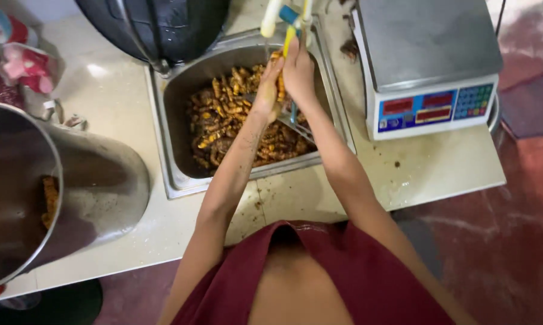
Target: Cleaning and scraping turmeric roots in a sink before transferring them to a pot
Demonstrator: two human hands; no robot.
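Observation:
A rectangular steel tray (pixel 175 174) sunk in the white counter holds a heap of yellow-brown knobbly pieces (pixel 223 117). Both my hands meet over its far side. My left hand (pixel 269 90), smeared yellow, pinches a yellow-brown piece at its fingertips. My right hand (pixel 298 69) is closed on a tool with a yellow, blue and white handle (pixel 286 18). A thin metal part (pixel 297 123) runs down from it into the heap. The hands touch each other, and the grip itself is partly hidden.
A grey digital scale (pixel 428 60) stands right of the tray. A large steel pot (pixel 97 180) lies tilted at the left with some yellow pieces inside. A black bag (pixel 157 24) sits behind the tray, packets (pixel 19 60) at far left, red floor (pixel 512 229) to the right.

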